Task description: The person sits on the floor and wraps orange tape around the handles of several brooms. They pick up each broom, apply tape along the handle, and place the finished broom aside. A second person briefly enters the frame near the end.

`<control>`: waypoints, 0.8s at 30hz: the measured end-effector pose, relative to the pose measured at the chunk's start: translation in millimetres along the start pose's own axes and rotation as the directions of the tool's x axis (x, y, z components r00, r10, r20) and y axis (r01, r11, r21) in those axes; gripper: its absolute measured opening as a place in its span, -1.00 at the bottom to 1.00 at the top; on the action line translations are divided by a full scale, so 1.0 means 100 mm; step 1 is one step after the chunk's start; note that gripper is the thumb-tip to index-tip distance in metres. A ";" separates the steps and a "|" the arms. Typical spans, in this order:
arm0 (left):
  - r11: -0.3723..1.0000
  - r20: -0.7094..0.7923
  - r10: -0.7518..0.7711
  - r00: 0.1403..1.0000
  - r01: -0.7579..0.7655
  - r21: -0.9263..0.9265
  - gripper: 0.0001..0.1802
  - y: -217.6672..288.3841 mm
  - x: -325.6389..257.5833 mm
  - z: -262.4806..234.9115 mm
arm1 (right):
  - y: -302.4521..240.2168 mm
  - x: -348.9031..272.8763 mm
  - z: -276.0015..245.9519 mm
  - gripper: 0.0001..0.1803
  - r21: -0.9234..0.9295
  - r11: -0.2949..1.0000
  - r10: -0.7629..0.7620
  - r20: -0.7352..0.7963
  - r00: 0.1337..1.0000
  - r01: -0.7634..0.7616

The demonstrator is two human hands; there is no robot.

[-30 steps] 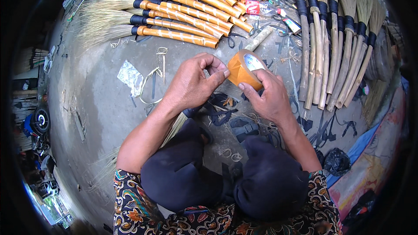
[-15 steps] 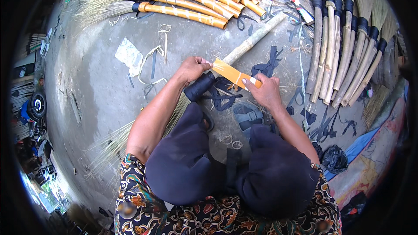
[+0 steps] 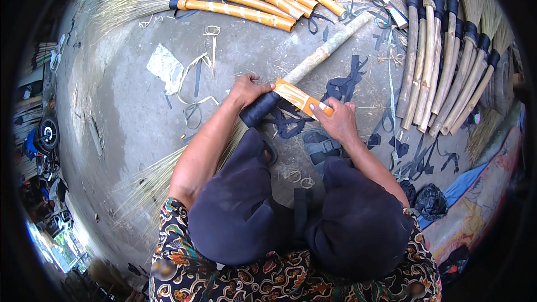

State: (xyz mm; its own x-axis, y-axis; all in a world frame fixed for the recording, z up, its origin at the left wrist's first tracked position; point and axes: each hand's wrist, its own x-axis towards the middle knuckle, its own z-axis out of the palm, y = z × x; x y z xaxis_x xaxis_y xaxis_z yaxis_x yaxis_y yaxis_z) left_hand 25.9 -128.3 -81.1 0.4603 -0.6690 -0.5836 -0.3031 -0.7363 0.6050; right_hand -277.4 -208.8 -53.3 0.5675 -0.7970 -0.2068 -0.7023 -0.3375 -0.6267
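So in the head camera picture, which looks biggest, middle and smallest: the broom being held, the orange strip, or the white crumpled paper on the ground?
1. The bare-stick broom with black collar, by far the longest.
2. The orange strip between left hand and right hand.
3. The crumpled white paper; it looks close to the strip, so that order is unsure.

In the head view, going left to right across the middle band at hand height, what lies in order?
White paper scrap → left hand → black wrap on the broom handle → orange tape strip → right hand → row of pale-handled brooms.
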 end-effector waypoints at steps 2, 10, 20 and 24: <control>0.980 -0.128 0.156 0.979 -0.137 0.145 -0.40 0.03 -0.13 0.00 | 0.00 -0.01 0.01 -0.48 0.061 0.998 0.013 0.006 1.000 -0.014; 0.576 0.087 0.685 0.724 -0.610 0.544 -0.12 0.11 -0.62 0.32 | 0.02 -0.01 0.01 -0.48 0.038 0.999 0.033 0.049 0.998 -0.034; 0.784 0.263 0.267 0.927 -0.367 0.501 -0.12 0.17 -0.26 0.15 | 0.02 0.01 0.06 -0.48 0.057 0.997 0.053 0.054 0.997 -0.056; 0.973 0.504 0.149 0.851 -0.218 0.079 -0.20 0.30 -0.30 0.02 | 0.02 0.04 0.10 -0.39 0.112 0.993 0.041 0.044 0.998 -0.046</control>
State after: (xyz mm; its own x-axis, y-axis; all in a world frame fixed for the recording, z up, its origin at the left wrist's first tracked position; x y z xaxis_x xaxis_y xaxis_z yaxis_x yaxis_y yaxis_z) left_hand 1.5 -130.7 -46.6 -0.0739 -0.7304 -0.6790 -0.4610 -0.5787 0.6728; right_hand -272.7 -207.7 -63.0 0.5565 -0.7875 -0.2650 -0.6752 -0.2427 -0.6966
